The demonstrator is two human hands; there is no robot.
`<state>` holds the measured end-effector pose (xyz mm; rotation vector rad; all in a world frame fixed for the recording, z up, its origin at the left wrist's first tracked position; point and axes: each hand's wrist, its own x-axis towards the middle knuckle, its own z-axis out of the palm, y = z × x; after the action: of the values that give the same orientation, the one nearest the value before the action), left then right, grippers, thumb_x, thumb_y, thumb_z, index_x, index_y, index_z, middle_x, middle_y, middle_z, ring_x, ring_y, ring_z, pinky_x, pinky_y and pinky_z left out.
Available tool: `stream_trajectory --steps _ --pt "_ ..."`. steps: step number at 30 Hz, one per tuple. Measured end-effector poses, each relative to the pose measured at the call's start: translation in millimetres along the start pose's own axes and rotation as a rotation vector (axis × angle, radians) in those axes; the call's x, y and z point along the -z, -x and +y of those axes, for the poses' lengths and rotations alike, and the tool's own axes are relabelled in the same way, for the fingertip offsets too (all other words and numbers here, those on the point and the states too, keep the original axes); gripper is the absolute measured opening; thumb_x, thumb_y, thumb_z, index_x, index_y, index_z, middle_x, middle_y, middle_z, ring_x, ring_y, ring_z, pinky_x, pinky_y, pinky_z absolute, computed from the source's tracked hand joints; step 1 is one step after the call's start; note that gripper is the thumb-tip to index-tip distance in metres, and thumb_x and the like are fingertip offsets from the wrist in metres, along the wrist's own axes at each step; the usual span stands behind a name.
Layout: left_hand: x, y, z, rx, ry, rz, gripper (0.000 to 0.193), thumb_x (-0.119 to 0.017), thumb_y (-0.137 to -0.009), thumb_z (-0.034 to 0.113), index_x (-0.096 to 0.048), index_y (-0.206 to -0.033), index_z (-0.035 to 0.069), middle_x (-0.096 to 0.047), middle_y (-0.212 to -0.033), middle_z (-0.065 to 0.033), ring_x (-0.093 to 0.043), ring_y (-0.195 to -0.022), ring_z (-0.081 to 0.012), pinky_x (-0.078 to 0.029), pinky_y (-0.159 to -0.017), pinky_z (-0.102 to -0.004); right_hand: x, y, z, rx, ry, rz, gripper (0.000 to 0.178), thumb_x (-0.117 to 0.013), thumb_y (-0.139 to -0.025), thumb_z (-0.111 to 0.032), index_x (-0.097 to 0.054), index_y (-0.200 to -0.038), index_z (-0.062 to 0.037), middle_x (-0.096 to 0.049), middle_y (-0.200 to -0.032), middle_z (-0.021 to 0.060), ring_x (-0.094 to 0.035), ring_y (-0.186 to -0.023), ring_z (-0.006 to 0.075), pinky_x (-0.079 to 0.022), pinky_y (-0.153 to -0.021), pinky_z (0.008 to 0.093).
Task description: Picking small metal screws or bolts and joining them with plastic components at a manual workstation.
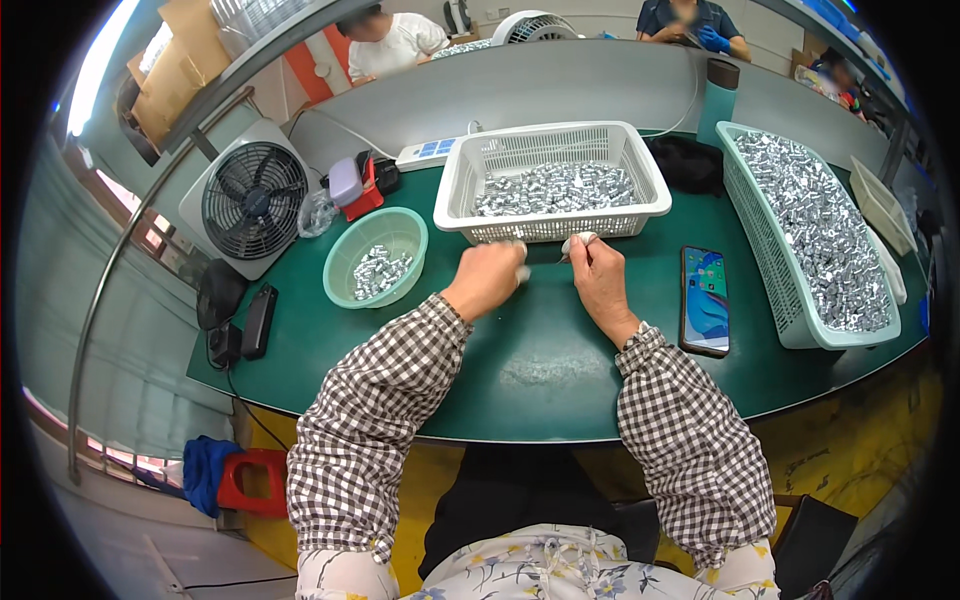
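My left hand (487,278) is closed in front of a white plastic basket (455,190), its fingertips smeared by motion, and what it holds cannot be made out. Close by on its right, my right hand (602,282) pinches thumb against forefinger. Something whitish shows at those fingertips, too small to name. Many small silvery metal parts (560,188) lie in the white basket, just beyond both hands. To the left of my left hand, a round pale green basket (338,262) contains a smaller heap of similar metal pieces (380,271).
A long pale green basket (765,265) heaped with metal pieces stands at right. Near it lie a phone (705,300) and a black cloth-like bundle (686,165); a bottle (717,100) stands behind. A fan (255,195) and black adapter (260,322) sit left. Two people (398,45) work beyond the partition.
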<state>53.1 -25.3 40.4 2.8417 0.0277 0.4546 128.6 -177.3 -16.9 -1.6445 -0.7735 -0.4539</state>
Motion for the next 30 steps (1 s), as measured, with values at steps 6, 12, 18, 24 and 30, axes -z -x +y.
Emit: stream_trajectory --steps 6,12,18,24,30 --pt "1 0 -15 -0.068 -0.068 -0.168 0.023 -0.062 -0.079 0.023 -0.06 -0.086 0.001 -0.061 -0.071 -0.0169 -0.06 -0.065 -0.0313 -0.047 -0.058 -0.0406 0 3 -2 -0.075 -0.02 -0.012 0.021 -0.052 -0.087 -0.01 -0.055 -0.071 0.0029 -0.057 -0.063 0.0148 -0.056 -0.054 0.0283 -0.042 -0.05 0.0354" --pt "18 15 -29 0.202 0.428 -0.253 0.026 -0.059 -0.084 0.024 -0.06 -0.096 0.0 -0.061 -0.071 -0.0112 -0.058 -0.057 -0.0177 -0.047 -0.05 -0.0312 -2 6 -2 -0.102 -0.05 -0.027 0.022 -0.052 -0.087 -0.011 -0.056 -0.071 0.0034 -0.057 -0.063 0.0147 -0.055 -0.053 0.0278 -0.042 -0.05 0.0343" --pt "18 27 -45 0.431 1.034 -0.258 0.028 -0.055 -0.087 0.021 -0.055 -0.107 0.002 -0.058 -0.083 -0.0042 -0.054 -0.06 -0.0085 -0.045 -0.047 -0.0218 0 9 -10 -0.05 -0.096 -0.042 0.026 -0.048 -0.092 -0.014 -0.057 -0.075 0.0038 -0.05 -0.055 0.004 -0.045 -0.043 0.007 -0.034 -0.04 0.0237" --pt "1 43 -59 0.462 1.552 -0.213 0.027 -0.051 -0.09 0.018 -0.05 -0.113 0.005 -0.056 -0.086 -0.0017 -0.053 -0.061 -0.0077 -0.045 -0.049 -0.0213 -4 19 -37 0.142 -0.035 -0.119 0.01 -0.053 -0.086 -0.006 -0.057 -0.082 0.0021 -0.059 -0.075 0.0147 -0.057 -0.058 0.0262 -0.044 -0.051 0.0312" --pt "-5 47 -68 0.366 1.856 -0.188 0.027 -0.049 -0.091 0.019 -0.049 -0.114 0.005 -0.055 -0.085 -0.0003 -0.052 -0.063 -0.0075 -0.045 -0.049 -0.0216 -16 19 -54 0.301 -0.081 -0.201 0.008 -0.056 -0.085 -0.004 -0.055 -0.091 0.0014 -0.059 -0.086 0.015 -0.058 -0.06 0.0265 -0.046 -0.052 0.031"
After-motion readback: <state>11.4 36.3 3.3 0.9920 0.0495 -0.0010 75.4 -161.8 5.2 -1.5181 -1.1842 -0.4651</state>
